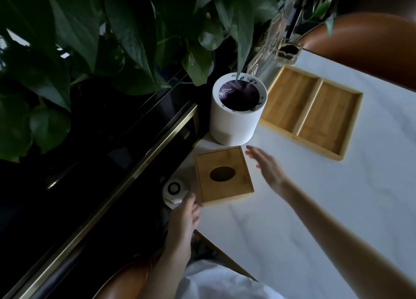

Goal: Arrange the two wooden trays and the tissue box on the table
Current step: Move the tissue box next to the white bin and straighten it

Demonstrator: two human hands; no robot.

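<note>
Dim overall; daylight brightens the white table (337,208) to my right, while everything left of it sinks into near-black. My right hand (267,168) is motion-blurred; edges bow.

The white marble-look table (315,208) carried two shallow rectangular wooden trays (313,111) touching side by side, a white cylindrical pot (234,125), a square wooden tissue box (224,176), and a small round white device (175,191).

On the table (315,208), the tissue box (224,175) lies near the left edge, just in front of the round bin (236,118). Two trays (311,110) lie touching side by side, right of the bin. A small round device (174,191) sits left of the box. Plants (101,39) stand behind.
</note>
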